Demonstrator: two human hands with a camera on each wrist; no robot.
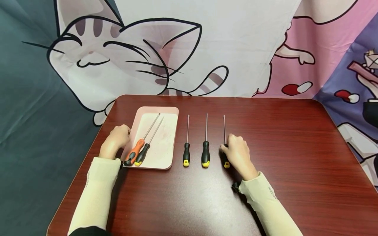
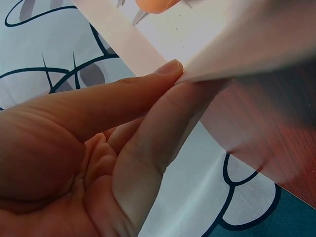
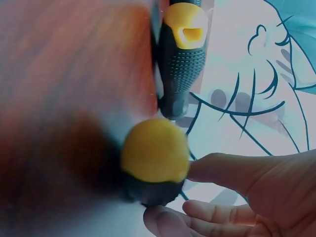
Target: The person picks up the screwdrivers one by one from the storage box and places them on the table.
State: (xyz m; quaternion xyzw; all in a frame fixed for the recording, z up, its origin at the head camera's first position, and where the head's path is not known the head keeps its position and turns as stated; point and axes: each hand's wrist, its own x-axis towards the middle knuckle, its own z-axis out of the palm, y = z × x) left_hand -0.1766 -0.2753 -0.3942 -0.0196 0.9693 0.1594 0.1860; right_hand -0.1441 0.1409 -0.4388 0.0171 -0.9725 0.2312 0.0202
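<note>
My left hand (image 1: 115, 140) pinches the left rim of a pale pink tray (image 1: 161, 150) between thumb and fingers (image 2: 143, 89). Inside the tray lie an orange-handled screwdriver (image 1: 137, 147) and a black one with a yellow end (image 1: 143, 154), side by side. To the right, my right hand (image 1: 238, 154) pinches the handle of the rightmost black-and-yellow screwdriver (image 3: 155, 153), its thumb against one side. That screwdriver's shaft points away from me; the hand hides part of its handle in the head view.
Two more black-and-yellow screwdrivers, one nearer the tray (image 1: 186, 154) and one in the middle (image 1: 205, 154), lie parallel on the dark red wooden table (image 1: 283, 141). A cartoon-printed cloth (image 1: 242, 39) hangs beyond the table's far edge.
</note>
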